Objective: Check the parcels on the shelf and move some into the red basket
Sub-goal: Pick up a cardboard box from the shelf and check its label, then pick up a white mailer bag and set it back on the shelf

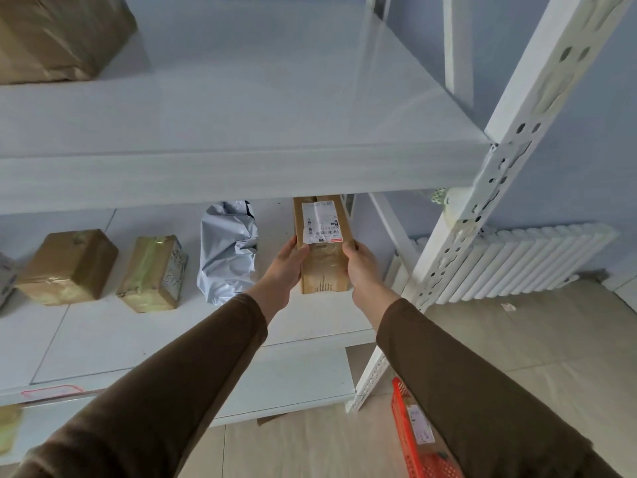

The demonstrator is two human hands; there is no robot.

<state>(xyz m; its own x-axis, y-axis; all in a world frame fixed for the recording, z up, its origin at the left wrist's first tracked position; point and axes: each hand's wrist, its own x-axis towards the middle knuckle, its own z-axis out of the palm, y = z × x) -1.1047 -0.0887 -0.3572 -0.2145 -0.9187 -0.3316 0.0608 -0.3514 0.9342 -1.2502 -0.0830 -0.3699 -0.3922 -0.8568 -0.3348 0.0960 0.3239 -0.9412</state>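
Note:
A long brown cardboard parcel [322, 243] with a white shipping label on top lies at the right end of the middle shelf [138, 336]. My left hand [286, 267] grips its left side and my right hand [362, 267] grips its right side. The parcel's far end is hidden under the shelf above. The red basket [406, 432] stands on the floor at the lower right, partly behind my right sleeve, with a labelled parcel inside it.
Left of the held parcel lie a grey plastic mailer [229, 250] and two taped brown boxes [153, 274] [69, 267]. A large brown parcel [58, 32] sits on the upper shelf. The white shelf post [482, 208] and a radiator [517, 263] stand to the right.

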